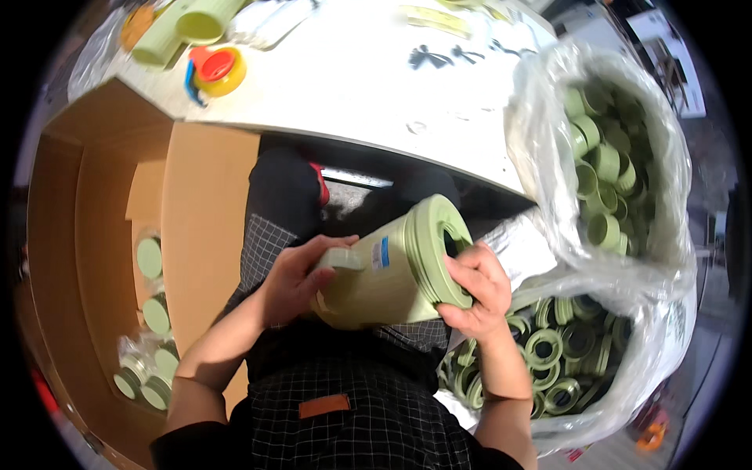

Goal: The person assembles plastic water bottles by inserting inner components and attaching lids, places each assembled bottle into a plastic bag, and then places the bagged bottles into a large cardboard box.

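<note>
Across my lap lies a large pale-green jug (pixel 372 294), tilted with its top end toward the right. A blue and white label (pixel 381 254) is on its side. My left hand (pixel 291 280) is closed round the jug's handle (pixel 342 259) near the left end. At the other end, my right hand (pixel 479 290) grips the ridged green collar (pixel 425 254), its fingers reaching over the rim of the dark opening. Whether the collar is fully seated on the jug I cannot tell.
Left, an open cardboard box (pixel 207 211) holds several green-topped containers (pixel 157 313). On the right stand plastic-lined bags, one of green cups (pixel 605 163), another of green rings (pixel 544 348). The white table (pixel 337 86) ahead bears green cylinders (pixel 160 47), a yellow tape roll (pixel 227 78) and dark scraps (pixel 429 57).
</note>
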{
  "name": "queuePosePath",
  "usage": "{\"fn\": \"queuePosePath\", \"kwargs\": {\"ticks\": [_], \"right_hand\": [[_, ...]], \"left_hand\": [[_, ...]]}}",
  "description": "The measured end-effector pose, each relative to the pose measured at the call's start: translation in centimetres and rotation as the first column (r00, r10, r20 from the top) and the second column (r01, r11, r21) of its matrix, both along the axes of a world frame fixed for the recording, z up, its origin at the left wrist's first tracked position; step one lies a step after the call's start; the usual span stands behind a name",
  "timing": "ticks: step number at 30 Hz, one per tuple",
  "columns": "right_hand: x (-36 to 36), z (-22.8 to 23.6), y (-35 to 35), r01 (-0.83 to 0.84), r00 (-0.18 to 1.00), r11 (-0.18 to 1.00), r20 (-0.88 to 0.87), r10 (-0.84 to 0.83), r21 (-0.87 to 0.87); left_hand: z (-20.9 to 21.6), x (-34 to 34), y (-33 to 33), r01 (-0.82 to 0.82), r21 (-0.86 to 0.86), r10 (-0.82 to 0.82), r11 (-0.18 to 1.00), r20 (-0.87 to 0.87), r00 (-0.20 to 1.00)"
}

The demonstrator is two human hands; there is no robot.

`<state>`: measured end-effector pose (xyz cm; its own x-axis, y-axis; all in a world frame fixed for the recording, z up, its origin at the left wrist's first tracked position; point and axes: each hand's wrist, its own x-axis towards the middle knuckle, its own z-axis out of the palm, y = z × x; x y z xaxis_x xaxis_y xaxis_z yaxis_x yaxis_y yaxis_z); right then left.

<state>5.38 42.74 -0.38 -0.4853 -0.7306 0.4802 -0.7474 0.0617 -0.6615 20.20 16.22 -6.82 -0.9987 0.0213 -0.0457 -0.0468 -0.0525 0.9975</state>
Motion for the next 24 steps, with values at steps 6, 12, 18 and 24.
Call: {"fn": "queuePosePath", "kwargs": {"ticks": [6,12,18,24], "right_hand": [[1.4,-1.3,0.9,0.011,0.997,0.999,0.074,-0.013,0.037],[1.8,0.2,0.1,0.117,0.973,0.981,0.182,-0.145,0.157],[2.0,2.1,-1.8,0.152,0.963,0.94,0.169,-0.211,0.305],[0.1,-0.5,-2.2,0.232,0.781,0.874,0.454,-0.429,0.427]], "left_hand": [[-0.4,0.1,-0.1,-0.017,0.031,0.016,0.999,0.006,1.0],[1.6,1.6,2.5,-0.091,-0.3,0.108,0.95,0.039,0.993],[-0.6,1.5,1.5,-0.052,-0.318,0.023,0.947,-0.094,0.995],[3.6,3.3,6.8,0.064,-0.628,-0.135,0.776,-0.067,0.989]]}}
